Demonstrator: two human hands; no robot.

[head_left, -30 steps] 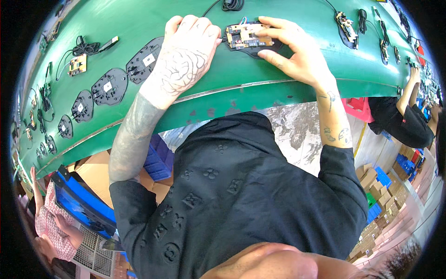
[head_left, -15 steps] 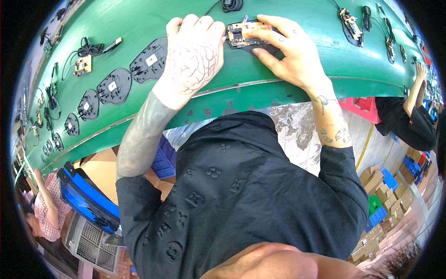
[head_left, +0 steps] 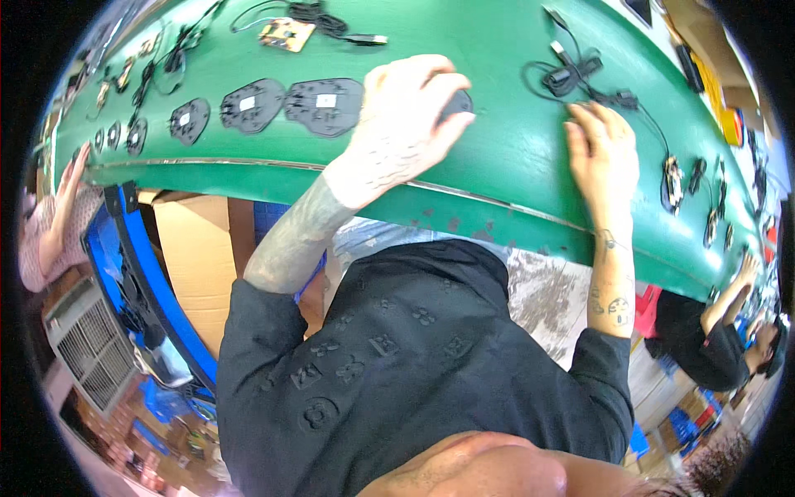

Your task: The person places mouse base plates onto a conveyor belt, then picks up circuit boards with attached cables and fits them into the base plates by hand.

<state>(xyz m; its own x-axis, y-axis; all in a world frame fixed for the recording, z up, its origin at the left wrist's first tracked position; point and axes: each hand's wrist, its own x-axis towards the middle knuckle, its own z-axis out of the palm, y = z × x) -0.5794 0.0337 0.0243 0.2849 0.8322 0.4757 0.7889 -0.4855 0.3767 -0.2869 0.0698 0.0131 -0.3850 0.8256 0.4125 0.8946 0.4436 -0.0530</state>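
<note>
My left hand (head_left: 414, 124) is curled over a black plastic base plate (head_left: 457, 102). Its thumb and forefinger are closed at the plate's edge, and the palm hides the rest. Left of that hand, more black base plates (head_left: 339, 120) with pale square labels lie in a row. Farther right, my right hand (head_left: 606, 153) rests low over the green surface, fingers stretched forward and slightly bent. Its fingertips are at the near side of a coiled black cable (head_left: 571, 76) with a plug; whether they touch is unclear. Anything under that palm is hidden.
A tan circuit board (head_left: 286, 35) with a black cable (head_left: 319, 18) lies toward the far left on the green work surface (head_left: 464, 41). More boards with cables (head_left: 672, 186) sit to the right. Other people work at both sides. A blue crate (head_left: 149, 290) stands below left.
My hands have moved apart, the right one farther right. The circuit board that was between them no longer shows there. The whole view has shifted, and the plate row now appears farther right.
</note>
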